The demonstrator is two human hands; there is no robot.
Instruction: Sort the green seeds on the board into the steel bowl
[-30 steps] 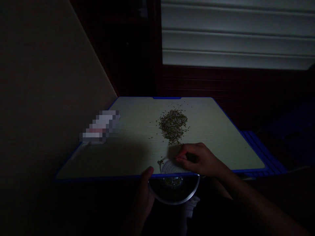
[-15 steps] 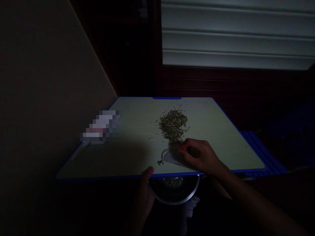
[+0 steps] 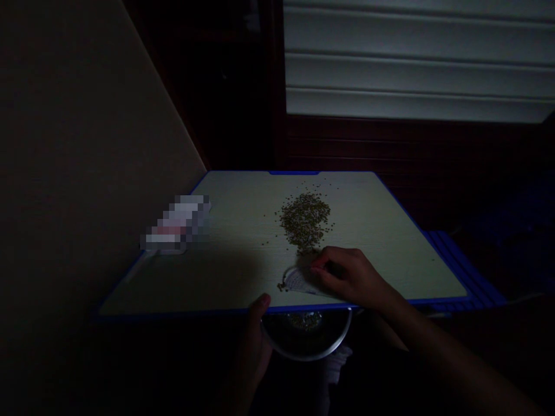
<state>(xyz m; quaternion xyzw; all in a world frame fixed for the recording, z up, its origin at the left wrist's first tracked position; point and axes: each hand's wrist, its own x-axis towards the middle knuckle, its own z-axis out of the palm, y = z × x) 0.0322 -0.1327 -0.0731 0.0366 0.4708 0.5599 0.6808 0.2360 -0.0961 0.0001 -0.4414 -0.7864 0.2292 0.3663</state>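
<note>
The main heap of grains (image 3: 304,218) lies just right of the middle of the bench (image 3: 381,231), a pale top edged in blue. They are tiny, dull olive-brown and flattish to round, packed thickly at the centre and thinning to loose specks at the far and left sides. A small clump of grains (image 3: 281,286) sits nearer the bench's near edge, at the left rim of a pale, thin rounded piece (image 3: 301,281) marked with fine curved lines. The light is poor, so its material is hard to make out.

The right hand (image 3: 349,274) has its grip pinched closed on this piece, just near of the heap. The left hand (image 3: 259,335) has its thumb on the bench's near edge, beside the left rim of a shiny metal bowl (image 3: 303,345); I cannot tell how far its grip is closed. More grains show inside the bowl, partly beneath the edge. A blurred-out pack (image 3: 177,225) lies at the left.
</note>
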